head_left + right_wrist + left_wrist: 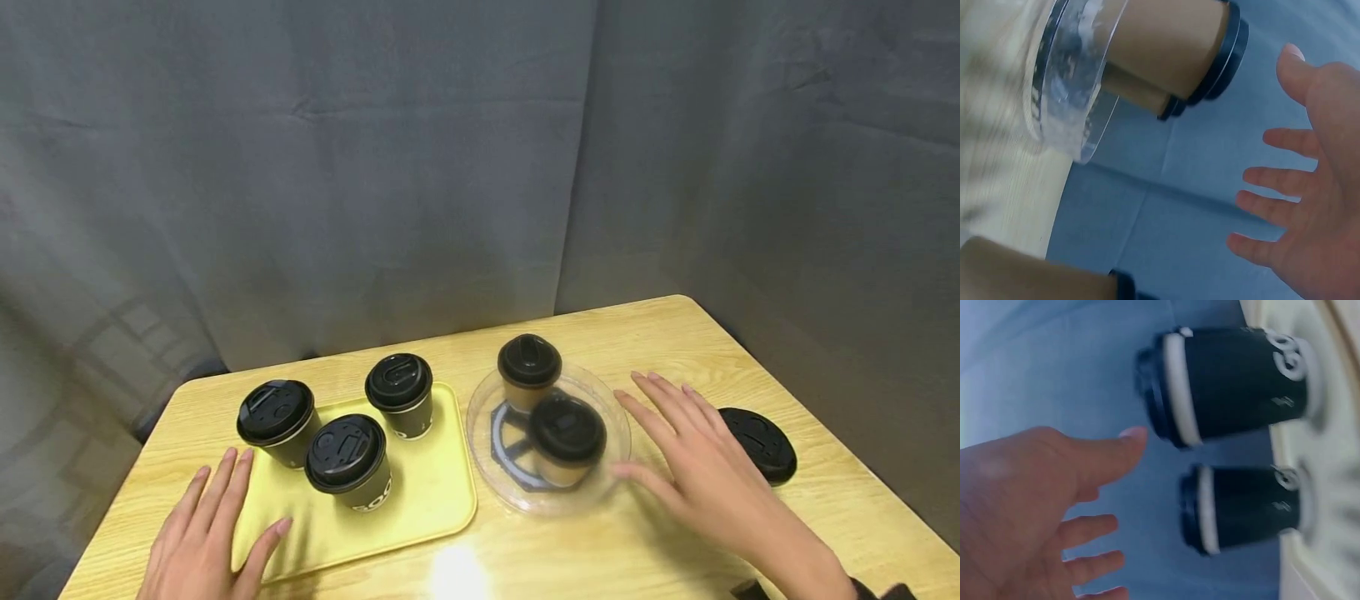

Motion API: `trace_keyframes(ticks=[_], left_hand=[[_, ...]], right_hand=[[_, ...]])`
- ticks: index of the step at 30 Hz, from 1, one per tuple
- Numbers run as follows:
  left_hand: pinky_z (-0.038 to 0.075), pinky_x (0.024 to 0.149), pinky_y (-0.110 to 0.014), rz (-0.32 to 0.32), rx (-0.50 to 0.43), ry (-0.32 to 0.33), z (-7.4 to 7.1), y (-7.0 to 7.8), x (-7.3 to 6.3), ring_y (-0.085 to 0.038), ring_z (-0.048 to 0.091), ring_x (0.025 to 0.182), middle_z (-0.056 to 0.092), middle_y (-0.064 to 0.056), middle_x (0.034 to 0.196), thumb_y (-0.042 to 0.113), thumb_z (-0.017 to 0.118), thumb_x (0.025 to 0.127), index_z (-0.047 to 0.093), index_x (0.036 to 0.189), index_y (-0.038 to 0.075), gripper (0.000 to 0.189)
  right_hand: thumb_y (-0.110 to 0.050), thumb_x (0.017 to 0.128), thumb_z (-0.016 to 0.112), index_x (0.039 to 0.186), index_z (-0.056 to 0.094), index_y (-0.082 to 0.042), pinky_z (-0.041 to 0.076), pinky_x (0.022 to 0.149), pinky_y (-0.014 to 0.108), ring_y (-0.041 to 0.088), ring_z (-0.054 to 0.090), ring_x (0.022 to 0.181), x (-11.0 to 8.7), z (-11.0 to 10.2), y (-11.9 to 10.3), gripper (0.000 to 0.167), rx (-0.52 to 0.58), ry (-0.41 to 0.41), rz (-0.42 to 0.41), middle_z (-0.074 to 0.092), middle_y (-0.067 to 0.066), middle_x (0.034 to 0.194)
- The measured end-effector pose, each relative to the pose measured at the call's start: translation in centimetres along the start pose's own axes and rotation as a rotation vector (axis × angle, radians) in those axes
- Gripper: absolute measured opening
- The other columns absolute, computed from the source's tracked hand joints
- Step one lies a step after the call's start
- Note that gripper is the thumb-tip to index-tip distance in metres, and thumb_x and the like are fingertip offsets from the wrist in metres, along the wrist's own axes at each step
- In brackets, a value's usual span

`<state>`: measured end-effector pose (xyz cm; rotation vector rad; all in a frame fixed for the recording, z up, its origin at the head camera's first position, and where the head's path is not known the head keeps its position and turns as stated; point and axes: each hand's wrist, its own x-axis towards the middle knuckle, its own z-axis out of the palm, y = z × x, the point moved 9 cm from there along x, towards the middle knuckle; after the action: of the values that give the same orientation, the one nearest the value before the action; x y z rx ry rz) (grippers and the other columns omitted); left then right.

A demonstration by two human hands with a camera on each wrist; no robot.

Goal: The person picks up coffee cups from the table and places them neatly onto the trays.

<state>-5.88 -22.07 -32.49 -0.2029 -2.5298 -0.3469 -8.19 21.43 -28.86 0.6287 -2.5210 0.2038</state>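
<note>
Three dark paper cups with black lids, the front one (367, 493), the left one (292, 446) and the back one (412, 421), stand on a yellow tray (435, 517). Over the tray's left edge is my left hand (206, 533), fingers extended and holding nothing; the left wrist view has its thumb near the lid of a dark cup (1241, 387). A clear round container (480, 425) carries two brown cups with black lids, a front one (558, 473) and a back one (517, 395). Right of it, my right hand (697, 467) hovers with spread fingers and nothing in them.
Beyond my right hand stands another black-lidded cup (761, 446), whose brown side (1041, 275) shows in the right wrist view. Everything is on a light wooden table (645, 342). A grey curtain (420, 208) hangs behind it and along the right side.
</note>
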Motion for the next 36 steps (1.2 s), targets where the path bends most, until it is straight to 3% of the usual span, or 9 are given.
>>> trace_keyframes(ticks=[3, 7, 13, 22, 27, 31, 34, 36], left_hand=[[0.018, 0.123, -0.04, 0.105, -0.024, 0.091, -1.5, 2.6, 1.3, -0.038, 0.035, 0.142, 0.046, -0.019, 0.148, 0.064, 0.045, 0.094, 0.038, 0.15, 0.011, 0.078], [0.005, 0.124, -0.021, 0.252, -0.032, 0.153, -2.3, 5.9, 2.7, -0.037, 0.037, 0.141, 0.051, -0.023, 0.141, 0.067, 0.032, 0.096, 0.043, 0.145, 0.004, 0.081], [0.0, 0.123, -0.022, 0.317, -0.046, 0.084, -2.2, 9.1, 3.8, -0.023, 0.028, 0.148, 0.048, -0.016, 0.147, 0.063, 0.028, 0.099, 0.041, 0.147, 0.007, 0.075], [0.0, 0.124, -0.023, 0.432, -0.028, 0.017, -0.9, 13.9, 4.5, -0.033, 0.044, 0.134, 0.045, -0.013, 0.15, 0.055, 0.021, 0.103, 0.04, 0.148, 0.008, 0.068], [0.023, 0.119, -0.032, 0.496, -0.034, -0.032, 0.8, 16.5, 4.4, -0.029, 0.048, 0.135, 0.044, -0.008, 0.152, 0.053, 0.026, 0.103, 0.038, 0.15, 0.011, 0.064], [0.046, 0.104, -0.039, 0.524, -0.061, -0.074, 2.1, 17.9, 4.3, -0.026, 0.052, 0.132, 0.048, -0.009, 0.148, 0.046, 0.059, 0.094, 0.038, 0.149, 0.012, 0.068], [0.051, 0.1, -0.039, 0.533, -0.071, -0.102, 3.1, 18.8, 4.1, -0.025, 0.055, 0.129, 0.052, -0.01, 0.145, 0.039, 0.076, 0.082, 0.041, 0.147, 0.012, 0.079], [0.051, 0.1, -0.037, 0.537, -0.074, -0.124, 3.8, 19.3, 4.0, -0.024, 0.056, 0.128, 0.053, -0.009, 0.144, 0.037, 0.077, 0.081, 0.044, 0.146, 0.011, 0.077]], right_hand=[[-0.05, 0.079, 0.073, 0.143, 0.049, -0.014, 0.006, 0.125, 0.035, 0.032, 0.037, 0.14, -0.6, -0.2, 1.0, 0.077, 0.003, 0.025, 0.03, 0.045, 0.018, 0.148], [-0.056, 0.083, 0.066, 0.142, 0.049, -0.014, 0.01, 0.125, 0.043, 0.035, 0.038, 0.138, -1.1, -0.5, 2.3, 0.075, 0.006, 0.058, 0.073, 0.044, 0.018, 0.148], [-0.063, 0.085, 0.06, 0.142, 0.049, -0.014, 0.018, 0.119, 0.057, 0.036, 0.038, 0.137, -2.0, -0.9, 4.2, 0.077, 0.001, 0.083, 0.138, 0.045, 0.019, 0.148], [-0.047, 0.079, 0.075, 0.147, 0.043, -0.016, 0.013, 0.12, 0.057, 0.046, 0.041, 0.129, -3.2, -1.7, 6.8, 0.081, 0.014, 0.076, 0.242, 0.043, 0.021, 0.146], [-0.045, 0.08, 0.076, 0.149, 0.04, -0.019, 0.011, 0.12, 0.059, 0.047, 0.039, 0.13, -3.8, -1.4, 7.9, 0.082, 0.036, 0.06, 0.289, 0.041, 0.022, 0.147], [-0.044, 0.081, 0.075, 0.15, 0.038, -0.018, 0.012, 0.117, 0.065, 0.049, 0.037, 0.132, -4.1, -0.8, 8.7, 0.083, 0.042, 0.036, 0.316, 0.039, 0.023, 0.149], [-0.045, 0.081, 0.074, 0.15, 0.038, -0.016, 0.013, 0.115, 0.068, 0.048, 0.035, 0.135, -4.4, -0.3, 9.2, 0.083, 0.038, 0.014, 0.333, 0.038, 0.025, 0.15], [-0.047, 0.081, 0.074, 0.149, 0.039, -0.015, 0.013, 0.113, 0.069, 0.048, 0.034, 0.136, -4.5, 0.0, 9.6, 0.083, 0.032, -0.001, 0.342, 0.038, 0.026, 0.149]])
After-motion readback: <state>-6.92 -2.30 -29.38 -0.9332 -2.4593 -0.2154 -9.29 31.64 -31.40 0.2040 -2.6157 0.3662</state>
